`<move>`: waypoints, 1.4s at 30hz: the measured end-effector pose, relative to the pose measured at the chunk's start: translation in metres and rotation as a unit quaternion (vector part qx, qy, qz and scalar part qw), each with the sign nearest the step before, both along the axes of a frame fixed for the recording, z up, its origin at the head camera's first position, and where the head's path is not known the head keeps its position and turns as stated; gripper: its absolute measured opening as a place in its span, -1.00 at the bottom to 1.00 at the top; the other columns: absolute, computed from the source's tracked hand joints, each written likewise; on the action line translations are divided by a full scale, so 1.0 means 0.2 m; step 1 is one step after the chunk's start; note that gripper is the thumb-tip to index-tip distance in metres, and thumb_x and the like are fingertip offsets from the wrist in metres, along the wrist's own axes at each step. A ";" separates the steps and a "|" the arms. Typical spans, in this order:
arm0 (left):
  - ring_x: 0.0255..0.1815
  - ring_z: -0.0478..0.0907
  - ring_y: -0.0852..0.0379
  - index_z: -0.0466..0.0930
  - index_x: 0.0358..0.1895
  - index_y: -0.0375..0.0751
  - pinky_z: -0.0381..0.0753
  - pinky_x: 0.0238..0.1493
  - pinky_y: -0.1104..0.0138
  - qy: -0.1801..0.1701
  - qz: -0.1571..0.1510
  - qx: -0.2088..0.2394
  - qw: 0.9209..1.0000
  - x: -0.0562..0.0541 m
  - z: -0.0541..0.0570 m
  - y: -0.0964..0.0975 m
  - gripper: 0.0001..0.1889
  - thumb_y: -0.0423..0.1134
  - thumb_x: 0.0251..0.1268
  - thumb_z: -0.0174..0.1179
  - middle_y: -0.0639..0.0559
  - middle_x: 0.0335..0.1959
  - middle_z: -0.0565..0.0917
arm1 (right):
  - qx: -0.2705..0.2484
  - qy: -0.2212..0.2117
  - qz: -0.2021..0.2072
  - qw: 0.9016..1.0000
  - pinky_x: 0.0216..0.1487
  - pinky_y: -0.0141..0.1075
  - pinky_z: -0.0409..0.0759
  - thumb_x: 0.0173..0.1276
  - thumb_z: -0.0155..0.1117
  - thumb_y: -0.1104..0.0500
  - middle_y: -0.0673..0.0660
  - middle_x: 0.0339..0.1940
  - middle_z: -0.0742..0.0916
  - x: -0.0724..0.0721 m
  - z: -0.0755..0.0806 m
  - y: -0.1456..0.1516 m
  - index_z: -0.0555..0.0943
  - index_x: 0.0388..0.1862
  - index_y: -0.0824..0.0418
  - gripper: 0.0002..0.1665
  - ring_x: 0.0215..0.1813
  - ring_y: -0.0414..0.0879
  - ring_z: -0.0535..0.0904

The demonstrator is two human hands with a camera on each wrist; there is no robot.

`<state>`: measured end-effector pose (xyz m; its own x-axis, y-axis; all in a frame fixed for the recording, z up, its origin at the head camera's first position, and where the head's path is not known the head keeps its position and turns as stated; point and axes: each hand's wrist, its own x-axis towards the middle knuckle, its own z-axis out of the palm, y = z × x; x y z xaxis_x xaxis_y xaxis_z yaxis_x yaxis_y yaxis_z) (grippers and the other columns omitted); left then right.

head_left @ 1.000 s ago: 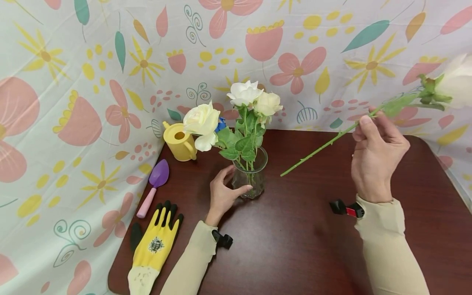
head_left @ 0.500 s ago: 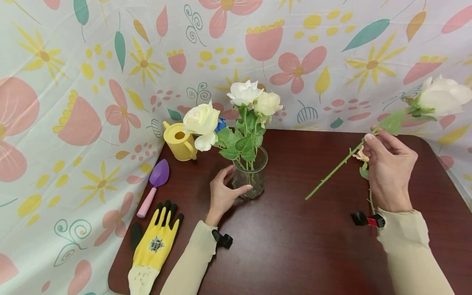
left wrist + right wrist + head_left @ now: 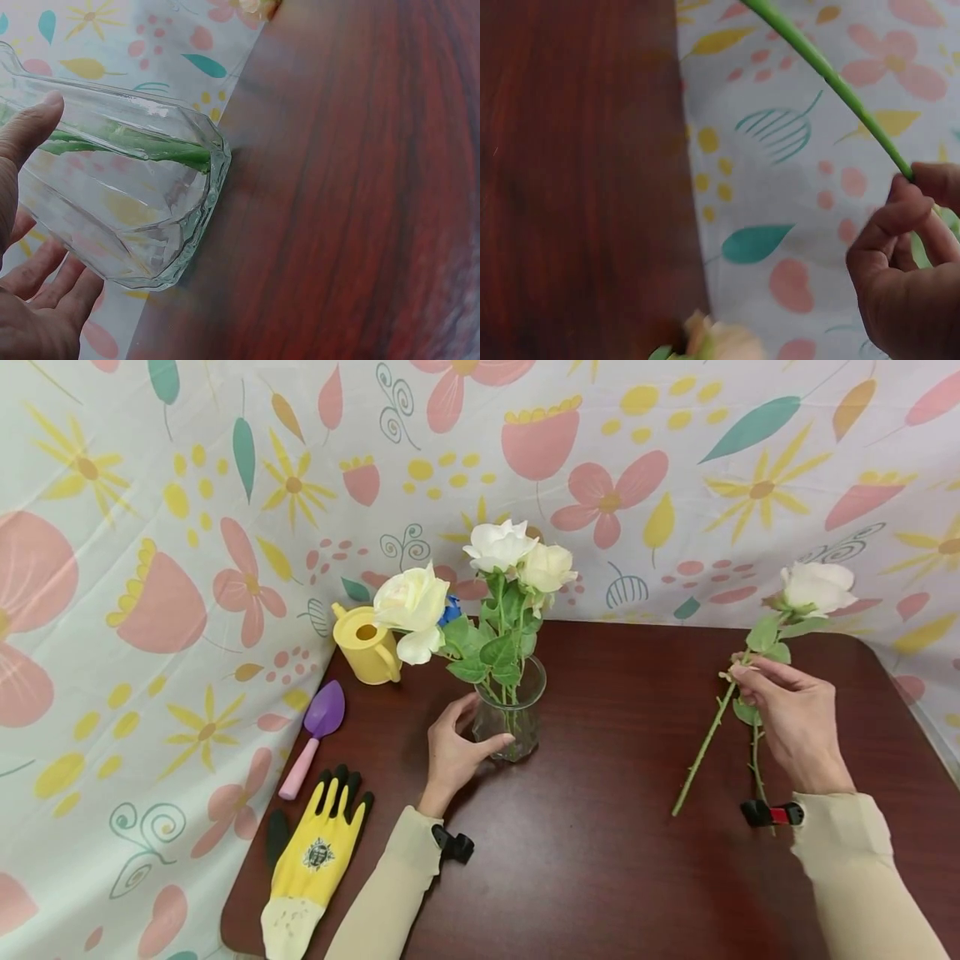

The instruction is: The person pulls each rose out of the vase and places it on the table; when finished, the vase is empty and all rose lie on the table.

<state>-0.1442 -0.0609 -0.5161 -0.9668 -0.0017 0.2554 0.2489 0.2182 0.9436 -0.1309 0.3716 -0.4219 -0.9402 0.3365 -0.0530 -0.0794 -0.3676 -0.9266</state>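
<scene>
In the head view my left hand (image 3: 457,756) grips a clear glass vase (image 3: 522,727) around its side, thumb in front. White and cream roses (image 3: 498,547) with green leaves stand in it; their stems show through the glass in the left wrist view. My right hand (image 3: 802,718) pinches the thorny green stem of a white rose (image 3: 819,587) between thumb and fingers. The bloom tilts up to the right, and the cut end points down toward me. Beneath that hand, another rose stem (image 3: 756,760) lies on the table; its peach, wilted-looking bloom (image 3: 724,341) shows in the right wrist view.
On the left of the brown table (image 3: 600,860) are a yellow watering can (image 3: 365,647), a purple trowel with a pink handle (image 3: 315,735) and a yellow-black glove (image 3: 318,852). Something blue (image 3: 452,610) shows behind the roses. A flower-print cloth (image 3: 600,443) hangs behind and at left.
My right hand has moved right and down toward the table with the white rose, and the flower lying there has come into view. The left hand stays on the vase.
</scene>
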 end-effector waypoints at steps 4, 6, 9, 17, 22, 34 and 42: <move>0.38 0.72 -0.21 0.64 0.41 -0.24 0.77 0.44 0.06 -0.003 0.001 0.003 1.000 0.00 0.00 0.00 -0.18 -0.26 -0.01 0.77 -0.23 0.32 0.74 | 0.048 -0.063 0.037 0.996 -0.35 -0.49 0.79 0.42 0.52 0.39 -0.08 -0.25 0.92 0.00 -0.06 0.08 0.89 -0.05 0.12 -0.77 -0.40 -0.26 0.79; 0.37 0.72 -0.20 0.64 0.41 -0.24 0.77 0.44 0.07 -0.004 0.001 0.003 1.000 -0.01 0.01 0.01 -0.18 -0.26 -0.01 0.77 -0.23 0.32 0.74 | 0.076 -0.084 0.051 0.992 -0.36 -0.50 0.78 0.43 0.53 0.34 -0.12 -0.30 0.91 0.00 -0.09 0.12 0.90 -0.07 0.05 -0.78 -0.40 -0.29 0.78; 0.37 0.73 -0.19 0.65 0.41 -0.23 0.77 0.44 0.07 -0.003 0.002 0.001 1.000 -0.01 0.01 0.01 -0.18 -0.26 -0.02 0.77 -0.22 0.31 0.75 | 0.120 -0.107 0.072 0.984 -0.37 -0.51 0.76 0.43 0.55 0.29 -0.16 -0.35 0.90 -0.02 -0.12 0.16 0.91 -0.10 -0.02 -0.79 -0.41 -0.31 0.75; 0.36 0.72 -0.21 0.65 0.39 -0.25 0.77 0.45 0.04 0.009 -0.003 0.005 1.000 -0.01 0.01 0.01 -0.19 -0.28 -0.03 0.77 -0.24 0.30 0.75 | 0.295 -0.212 0.141 0.921 -0.30 -0.51 0.69 0.53 0.50 0.03 -0.35 -0.36 0.85 -0.06 -0.21 0.27 0.84 -0.17 -0.40 -0.79 -0.33 -0.40 0.69; 0.37 0.72 -0.20 0.65 0.39 -0.24 0.76 0.46 0.07 0.005 -0.003 0.003 1.000 -0.02 0.00 0.01 -0.19 -0.28 -0.03 0.78 -0.23 0.29 0.75 | 0.390 -0.237 0.173 0.873 -0.29 -0.42 0.63 0.56 0.45 -0.15 -0.40 -0.37 0.81 -0.06 -0.26 0.31 0.79 -0.11 -0.49 -0.89 -0.28 -0.42 0.66; 0.36 0.72 -0.20 0.66 0.39 -0.23 0.76 0.45 0.09 0.000 -0.002 0.009 1.000 -0.01 0.00 0.00 -0.19 -0.29 -0.04 0.78 -0.22 0.30 0.75 | 0.415 -0.235 0.193 0.858 -0.29 -0.46 0.70 0.58 0.43 -0.06 -0.40 -0.38 0.78 -0.08 -0.33 0.34 0.81 0.01 -0.16 -0.87 -0.33 -0.41 0.63; 0.37 0.72 -0.19 0.66 0.39 -0.23 0.76 0.46 0.10 -0.001 -0.001 0.009 1.000 -0.01 0.00 0.00 -0.18 -0.29 -0.04 0.78 -0.21 0.29 0.75 | 0.439 -0.238 0.186 0.846 -0.37 -0.41 0.64 0.60 0.41 -0.02 -0.34 -0.44 0.77 -0.09 -0.37 0.33 0.74 0.24 0.29 -0.54 -0.39 -0.38 0.59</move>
